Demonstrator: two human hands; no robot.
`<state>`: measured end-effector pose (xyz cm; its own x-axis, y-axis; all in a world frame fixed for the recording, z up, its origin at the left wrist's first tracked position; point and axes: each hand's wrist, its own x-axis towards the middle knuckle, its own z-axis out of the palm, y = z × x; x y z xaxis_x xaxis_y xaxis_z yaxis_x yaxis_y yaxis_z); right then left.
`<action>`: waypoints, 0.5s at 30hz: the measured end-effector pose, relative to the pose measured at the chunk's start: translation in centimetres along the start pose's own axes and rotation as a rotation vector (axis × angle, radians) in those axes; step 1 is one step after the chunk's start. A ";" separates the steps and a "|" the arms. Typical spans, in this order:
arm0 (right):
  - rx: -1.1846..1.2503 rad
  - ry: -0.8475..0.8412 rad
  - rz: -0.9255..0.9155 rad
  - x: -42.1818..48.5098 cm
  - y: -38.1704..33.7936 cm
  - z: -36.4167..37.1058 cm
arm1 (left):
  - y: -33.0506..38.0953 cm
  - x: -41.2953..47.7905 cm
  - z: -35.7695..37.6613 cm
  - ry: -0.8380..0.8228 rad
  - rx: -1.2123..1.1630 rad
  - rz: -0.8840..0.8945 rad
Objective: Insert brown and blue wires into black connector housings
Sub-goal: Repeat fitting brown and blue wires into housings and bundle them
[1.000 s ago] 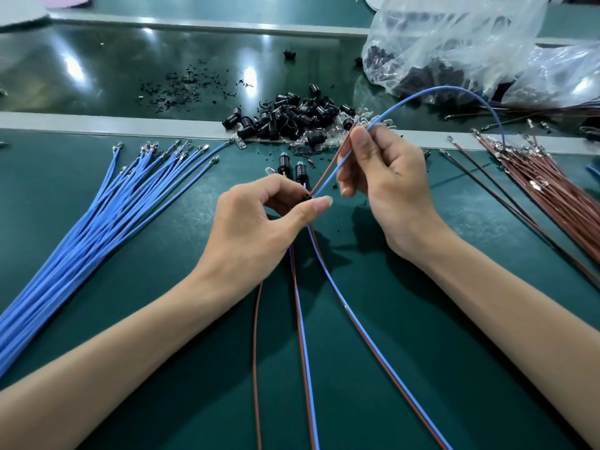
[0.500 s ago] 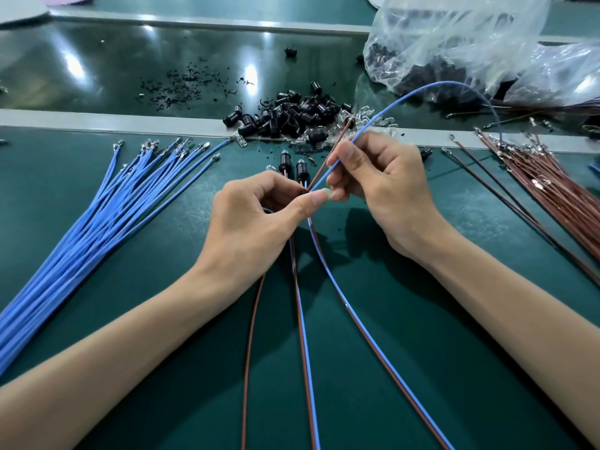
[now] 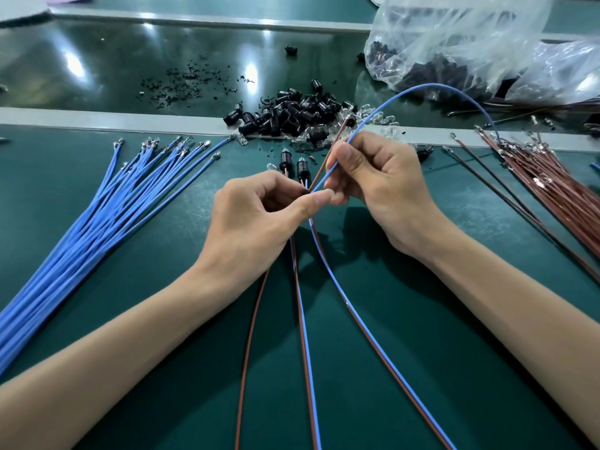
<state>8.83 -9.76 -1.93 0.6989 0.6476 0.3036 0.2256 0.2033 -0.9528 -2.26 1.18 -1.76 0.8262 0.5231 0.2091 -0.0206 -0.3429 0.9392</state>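
My left hand (image 3: 259,219) pinches something small and dark between thumb and fingers at the table's centre; the fingers hide most of it. My right hand (image 3: 383,183) pinches a blue wire (image 3: 418,89) and a brown wire (image 3: 337,133) just above the left thumb. The blue wire arcs up and over to the right. Two black connector housings (image 3: 293,164) with wires fitted stand just beyond my left hand. Their brown and blue wire pairs (image 3: 303,319) run toward me across the green mat.
A fan of loose blue wires (image 3: 97,216) lies at the left, a bundle of brown wires (image 3: 552,190) at the right. A heap of black housings (image 3: 292,115) and clear bulbs sits on the grey ledge. A plastic bag (image 3: 461,43) of parts is at the back right.
My right hand has slid down the blue and brown wires toward my left thumb, and the two hands now almost touch. The left hand has hardly moved.
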 end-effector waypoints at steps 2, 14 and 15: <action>0.007 0.029 -0.013 0.0 0.0 0.0 | 0.1 0.0 0.0 0.001 -0.007 -0.006; -0.016 -0.037 -0.027 -0.1 -0.2 0.0 | 0.3 -0.1 0.0 -0.008 -0.023 -0.035; -0.039 -0.064 -0.028 -0.1 -0.2 0.1 | 0.3 -0.1 -0.1 -0.014 -0.022 -0.043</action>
<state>8.65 -9.80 -1.76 0.6478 0.6876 0.3280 0.2715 0.1940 -0.9427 -2.34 1.10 -1.48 0.8346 0.5258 0.1643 0.0033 -0.3031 0.9529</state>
